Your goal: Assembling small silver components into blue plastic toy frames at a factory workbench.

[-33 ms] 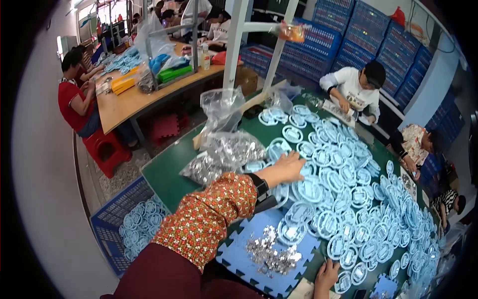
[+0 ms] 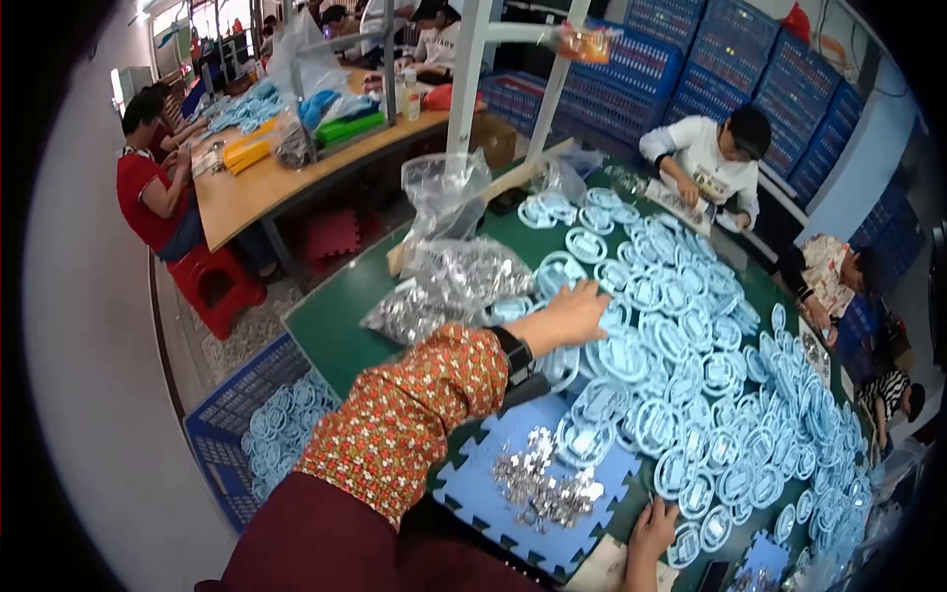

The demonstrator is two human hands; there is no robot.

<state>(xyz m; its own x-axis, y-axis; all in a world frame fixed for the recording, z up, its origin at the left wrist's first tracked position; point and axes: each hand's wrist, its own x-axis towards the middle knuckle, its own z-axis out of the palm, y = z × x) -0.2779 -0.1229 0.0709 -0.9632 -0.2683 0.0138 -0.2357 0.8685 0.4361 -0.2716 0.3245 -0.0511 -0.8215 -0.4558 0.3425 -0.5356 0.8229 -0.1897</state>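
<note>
green tabletop (image 2: 340, 308) bears heaped light-blue discs (image 2: 718, 373), blue crates (image 2: 732, 47) stacked beyond.

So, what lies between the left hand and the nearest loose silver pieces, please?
The head view shows several light-blue discs and some blue foam mat.

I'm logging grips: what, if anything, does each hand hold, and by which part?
Cannot tell: the left hand is over blue plastic ovals, any grip hidden; the right hand shows no clear hold.

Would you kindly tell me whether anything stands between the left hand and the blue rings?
Nothing visible does: the left hand is directly over the blue rings, and the bag of metal pieces sits to its left.
</note>
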